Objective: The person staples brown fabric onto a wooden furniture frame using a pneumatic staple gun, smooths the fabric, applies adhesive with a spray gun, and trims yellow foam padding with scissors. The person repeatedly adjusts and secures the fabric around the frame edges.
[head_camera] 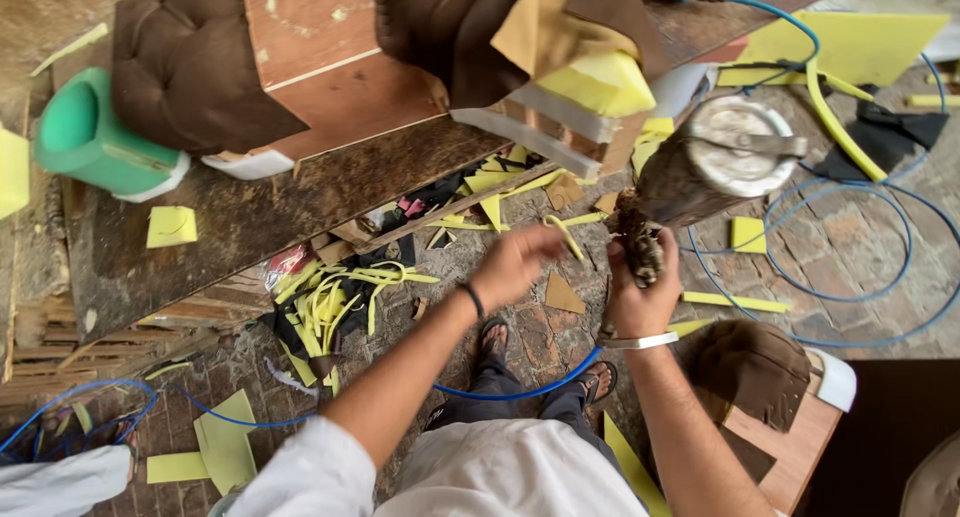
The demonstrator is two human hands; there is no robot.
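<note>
Fingers around grimy can, lid on.

Two hands show, a left hand and a right hand, each with one band at the wrist: a dark band and a silver bangle. Two sandalled feet stand on the brick floor. One green roll lies on the workbench. One blue hose loops about. The yellow foam scraps are too many to count.
</note>
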